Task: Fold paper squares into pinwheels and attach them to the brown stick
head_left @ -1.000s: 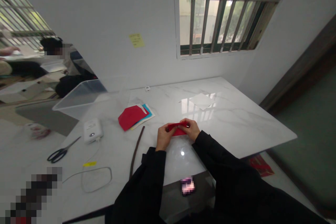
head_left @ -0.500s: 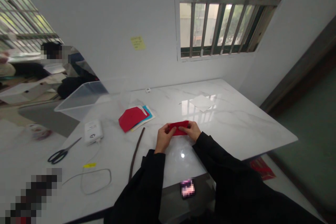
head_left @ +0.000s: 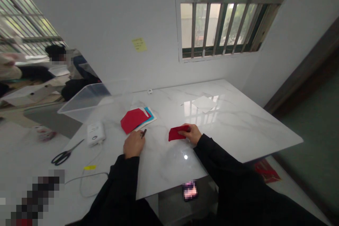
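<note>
My right hand point(head_left: 192, 133) pinches a folded red felt-like piece point(head_left: 177, 133) above the white table, thumb in front and fingers behind. The piece's left end hangs free. My left hand point(head_left: 134, 144) is curled over a thin dark brown strip point(head_left: 143, 134). Only the strip's upper end shows past the fingers; the hand and sleeve hide the rest. Just beyond the left hand lies a stack of flat pieces, with a red sheet point(head_left: 134, 120) on top and a blue sheet point(head_left: 150, 113) and white ones beneath.
Black-handled scissors point(head_left: 63, 156) and a white device point(head_left: 95, 134) with a cable lie to the left. A clear plastic bin point(head_left: 84, 102) stands behind them. A white sheet point(head_left: 203, 103) lies at the back right. A phone point(head_left: 190, 190) sits below the table edge. People sit at far left.
My left hand has let go of the red piece and moved left onto the brown strip. The red piece stays in my right hand, its left end now free.
</note>
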Tool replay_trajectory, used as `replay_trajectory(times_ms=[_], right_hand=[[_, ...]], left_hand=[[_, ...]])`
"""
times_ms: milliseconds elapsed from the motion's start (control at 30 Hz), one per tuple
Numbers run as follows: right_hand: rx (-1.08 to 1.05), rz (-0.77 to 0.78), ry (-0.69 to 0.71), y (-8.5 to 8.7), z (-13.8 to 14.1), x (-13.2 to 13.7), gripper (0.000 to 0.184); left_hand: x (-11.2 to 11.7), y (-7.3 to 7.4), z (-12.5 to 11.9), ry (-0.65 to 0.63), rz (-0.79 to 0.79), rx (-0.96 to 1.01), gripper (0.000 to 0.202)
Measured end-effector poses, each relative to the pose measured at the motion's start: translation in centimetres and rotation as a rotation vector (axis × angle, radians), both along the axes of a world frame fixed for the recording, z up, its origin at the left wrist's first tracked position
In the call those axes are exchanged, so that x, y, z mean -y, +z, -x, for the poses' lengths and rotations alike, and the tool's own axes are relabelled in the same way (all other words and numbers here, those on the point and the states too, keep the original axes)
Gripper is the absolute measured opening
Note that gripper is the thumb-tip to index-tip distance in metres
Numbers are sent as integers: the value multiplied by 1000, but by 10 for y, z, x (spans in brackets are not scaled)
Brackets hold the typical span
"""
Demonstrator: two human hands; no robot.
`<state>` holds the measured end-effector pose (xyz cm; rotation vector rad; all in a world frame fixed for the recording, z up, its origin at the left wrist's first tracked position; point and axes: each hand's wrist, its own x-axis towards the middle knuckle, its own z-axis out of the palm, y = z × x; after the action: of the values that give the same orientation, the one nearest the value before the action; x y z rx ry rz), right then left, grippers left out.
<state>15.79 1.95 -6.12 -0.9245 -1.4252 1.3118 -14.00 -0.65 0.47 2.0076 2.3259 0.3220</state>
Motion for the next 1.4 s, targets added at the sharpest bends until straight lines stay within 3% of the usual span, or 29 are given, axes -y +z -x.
replay_trajectory(times_ms=[100,200,300,500,633,1000,1400], right_hand=[[-19,25,12,1,0,1,34],[4,43,31,2,0,3,32],[6,23,43,5,0,4,28],[29,-82,101,11,-3,6,21],[100,-155,123,16,-4,9,18],[261,-476,123,25,-7,12,13],[272,-504,151,25,-6,12,15]], left_hand=[[-2,-2,-4,16,-38,164,30],[-2,4,-19,-65,47,586,30],[5,8,-40,-223,132,1008,44],[31,-7,-65,-289,177,1327,59],[38,-18,-65,-276,157,1372,60],[38,-16,-61,-424,303,1204,52],[37,-13,-63,-460,352,1233,48]])
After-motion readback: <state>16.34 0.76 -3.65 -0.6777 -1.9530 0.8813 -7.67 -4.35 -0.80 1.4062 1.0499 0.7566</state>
